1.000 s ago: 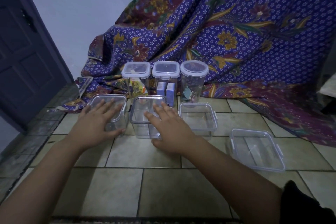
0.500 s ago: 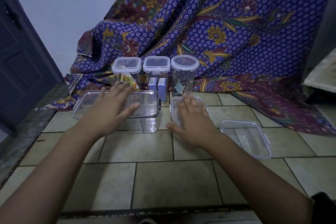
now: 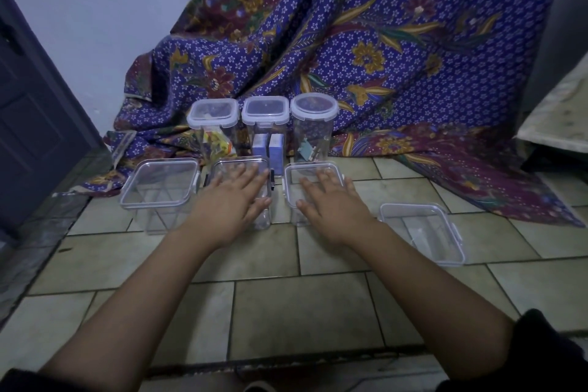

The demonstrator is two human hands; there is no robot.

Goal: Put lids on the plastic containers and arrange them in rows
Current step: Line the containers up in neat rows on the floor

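Plastic lids [image 3: 294, 173], clear and square (rounded corners), under flat left hand [image 3: 234, 200], right hand [image 3: 332, 205].

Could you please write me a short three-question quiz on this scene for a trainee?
1. True or false: the left hand lies flat on the middle container, and the right hand on the right container.
2. How many tall containers stand lidded in the back row?
3. Which container sits apart from both rows? A. the far-right one; B. the far-left one; C. the middle container.

Key: 1 true; 2 three; 3 A.
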